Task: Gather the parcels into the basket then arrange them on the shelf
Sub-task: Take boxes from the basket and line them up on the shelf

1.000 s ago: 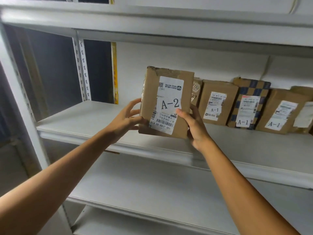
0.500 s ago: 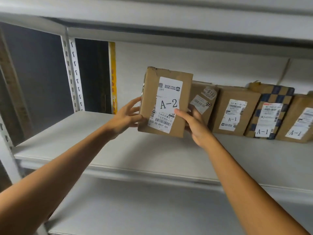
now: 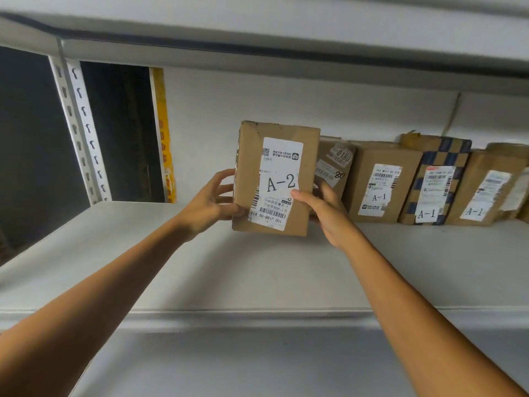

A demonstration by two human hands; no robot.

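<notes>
White metal shelving [image 3: 257, 32] fills the view, and one shelf board [image 3: 257, 276] runs across it below the hands. Two hands hold a single brown cardboard A-2 parcel [image 3: 249, 173] upright over that board, with its label facing the camera. The left hand [image 3: 211, 202] grips its left edge, thumb on the front near the lower corner and fingers wrapped behind. The right hand [image 3: 323, 207] pinches its right edge, thumb pressed on the white label and fingers behind. Whether the parcel's lower edge touches the board I cannot tell. Just beyond the right hand, four more parcels lean in a row against the back wall [image 3: 286, 96]. The 0180 parcel [image 3: 335, 164] is directly behind that hand's fingers. A plain A-1 parcel [image 3: 380, 181], a blue-checked A-1 parcel [image 3: 435, 184] and a third A-1 parcel [image 3: 481, 190] follow farther to its right. A sliver of something more shows at the frame edge. Well to the left of the left hand stand one slotted upright [image 3: 83, 130] and one yellow strip [image 3: 166, 133].
</notes>
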